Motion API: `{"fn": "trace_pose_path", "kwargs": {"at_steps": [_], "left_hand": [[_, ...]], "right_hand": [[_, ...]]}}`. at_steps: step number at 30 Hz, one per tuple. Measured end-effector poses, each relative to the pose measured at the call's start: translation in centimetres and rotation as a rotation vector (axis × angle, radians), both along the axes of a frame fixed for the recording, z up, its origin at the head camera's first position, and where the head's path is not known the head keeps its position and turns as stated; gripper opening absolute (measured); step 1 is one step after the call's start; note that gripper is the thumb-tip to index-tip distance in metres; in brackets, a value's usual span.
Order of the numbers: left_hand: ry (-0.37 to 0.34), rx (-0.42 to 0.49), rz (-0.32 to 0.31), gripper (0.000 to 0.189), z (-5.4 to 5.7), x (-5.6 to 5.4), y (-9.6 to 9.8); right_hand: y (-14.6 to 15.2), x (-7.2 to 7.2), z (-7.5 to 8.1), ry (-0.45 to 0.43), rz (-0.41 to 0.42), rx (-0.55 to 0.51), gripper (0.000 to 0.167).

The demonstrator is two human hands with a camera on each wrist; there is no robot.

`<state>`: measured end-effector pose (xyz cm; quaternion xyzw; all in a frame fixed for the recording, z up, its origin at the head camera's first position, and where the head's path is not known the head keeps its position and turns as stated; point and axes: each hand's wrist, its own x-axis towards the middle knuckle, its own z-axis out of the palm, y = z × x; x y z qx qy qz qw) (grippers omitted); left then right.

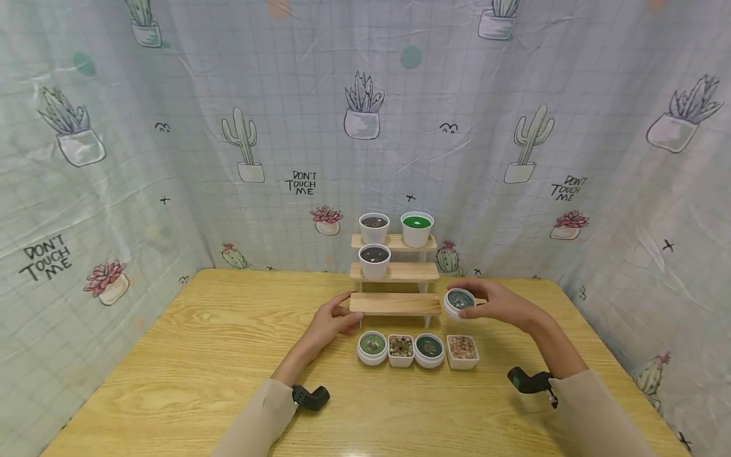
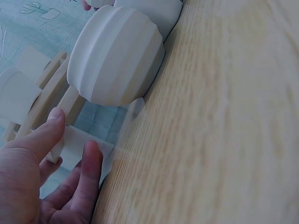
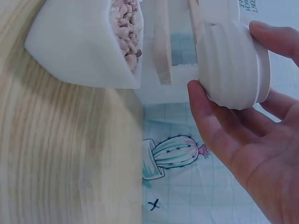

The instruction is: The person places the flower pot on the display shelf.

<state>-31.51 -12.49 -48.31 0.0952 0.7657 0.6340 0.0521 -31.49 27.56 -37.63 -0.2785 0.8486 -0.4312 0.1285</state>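
Observation:
My right hand (image 1: pixel 495 303) holds a round white ribbed pot (image 1: pixel 460 299) with a dark green top, thumb on one side and fingers on the other. The pot is raised at the right end of the lowest step of a wooden three-step stand (image 1: pixel 395 304). In the right wrist view the fingers (image 3: pixel 212 123) reach along the ribbed side. My left hand (image 1: pixel 331 321) grips the left end of that lowest step, its thumb (image 2: pixel 49 130) at the front corner. Two white cups, one grey-topped (image 1: pixel 374 230) and one green-topped (image 1: pixel 416 232), stand on the top step; a dark-topped cup (image 1: pixel 374 263) stands on the middle step.
In front of the stand, a row on the wooden table (image 1: pixel 228 355) holds a round green-topped pot (image 1: pixel 372 348), a square pot of pebbles (image 1: pixel 401 351), a round dark green-topped pot (image 1: pixel 429 351) and a square pot of pinkish stones (image 1: pixel 462 353). A cactus-print curtain (image 1: pixel 297 139) hangs behind.

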Motion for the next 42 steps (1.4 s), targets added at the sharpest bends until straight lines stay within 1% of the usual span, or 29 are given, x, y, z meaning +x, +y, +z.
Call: {"fn": "trace_pose_path", "kwargs": {"at_steps": [5, 8, 13, 19, 28, 31, 36, 42], "left_hand": [[0.006, -0.007, 0.006, 0.076, -0.1, -0.1, 0.0], [-0.002, -0.005, 0.011, 0.075, -0.1, -0.1, 0.0], [-0.010, 0.001, 0.014, 0.075, -0.1, -0.1, 0.1], [0.016, 0.000, -0.009, 0.076, -0.1, -0.2, 0.0], [0.010, 0.001, -0.026, 0.078, -0.2, -0.4, -0.1], [0.010, 0.003, -0.026, 0.078, -0.1, -0.3, -0.1], [0.012, 0.005, -0.022, 0.078, -0.1, -0.3, -0.1], [0.010, 0.005, -0.023, 0.079, 0.0, -0.2, -0.1]], "right_hand": [[-0.5, -0.5, 0.3, 0.014, -0.024, 0.029, 0.062], [-0.8, -0.8, 0.5, 0.017, -0.041, 0.029, 0.063], [-1.4, -1.2, 1.0, 0.033, -0.032, 0.015, 0.062], [-2.0, -1.5, 1.5, 0.036, -0.040, 0.004, 0.060], [-3.0, -2.1, 2.0, 0.052, -0.038, 0.008, 0.062], [-3.3, -2.1, 2.3, 0.052, -0.050, 0.009, 0.061], [-3.6, -2.4, 2.2, 0.051, -0.056, 0.007, 0.059], [-4.0, -3.1, 2.1, 0.048, -0.049, -0.004, 0.062]]}}
